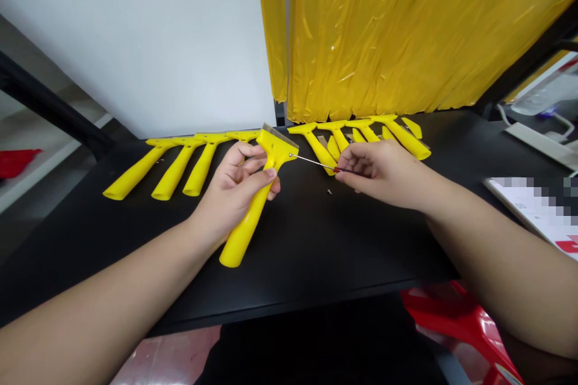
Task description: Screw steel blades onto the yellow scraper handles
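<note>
My left hand (246, 177) is closed around a yellow scraper (246, 225), gripping it just below its wide head. The scraper is tilted, its head away from me and the hollow handle end toward me. A clear or metallic strip runs along the head's far edge. In my right hand (372, 168) is a screwdriver (313, 162), pinched near its red handle, which the fingers mostly hide. The thin shaft points left, and its tip meets a small screw at the right side of the scraper's head. A loose screw (329, 192) lies on the black table below the shaft.
Several yellow scrapers (169, 171) lie in a row at the back left of the black table (343, 252). More scrapers and flat yellow pieces (334, 147) lie behind my right hand. A white panel (180, 42) and yellow plastic sheeting (383, 36) stand behind. A red stool (465, 325) is below right.
</note>
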`<action>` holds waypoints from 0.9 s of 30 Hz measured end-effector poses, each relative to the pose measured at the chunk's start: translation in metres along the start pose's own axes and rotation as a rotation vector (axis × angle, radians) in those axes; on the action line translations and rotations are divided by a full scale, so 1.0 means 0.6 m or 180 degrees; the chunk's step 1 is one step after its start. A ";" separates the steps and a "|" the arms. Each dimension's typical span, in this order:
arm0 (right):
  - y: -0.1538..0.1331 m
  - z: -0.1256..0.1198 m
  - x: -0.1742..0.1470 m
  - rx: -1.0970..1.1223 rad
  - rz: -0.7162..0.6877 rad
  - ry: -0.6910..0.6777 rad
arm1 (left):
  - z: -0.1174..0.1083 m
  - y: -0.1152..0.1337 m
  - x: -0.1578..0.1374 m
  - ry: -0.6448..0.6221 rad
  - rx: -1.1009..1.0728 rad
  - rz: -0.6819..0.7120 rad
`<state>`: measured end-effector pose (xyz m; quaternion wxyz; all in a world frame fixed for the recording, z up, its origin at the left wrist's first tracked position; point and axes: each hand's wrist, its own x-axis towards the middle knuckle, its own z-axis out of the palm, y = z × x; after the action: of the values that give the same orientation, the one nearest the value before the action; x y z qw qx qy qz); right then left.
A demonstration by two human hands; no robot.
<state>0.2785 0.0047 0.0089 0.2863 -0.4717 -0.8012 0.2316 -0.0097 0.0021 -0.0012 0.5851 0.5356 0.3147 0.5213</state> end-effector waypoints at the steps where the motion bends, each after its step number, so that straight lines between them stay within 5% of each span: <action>1: 0.001 0.000 0.000 0.0003 -0.0009 0.0010 | 0.000 0.000 0.000 0.0004 -0.0006 -0.0001; 27: -0.017 0.013 -0.008 0.0025 -0.0395 0.0401 | -0.003 -0.012 0.003 0.0052 0.0117 0.0135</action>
<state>0.2686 -0.0050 0.0085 0.3518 -0.4337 -0.8083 0.1864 -0.0086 0.0054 -0.0081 0.5613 0.5486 0.3176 0.5320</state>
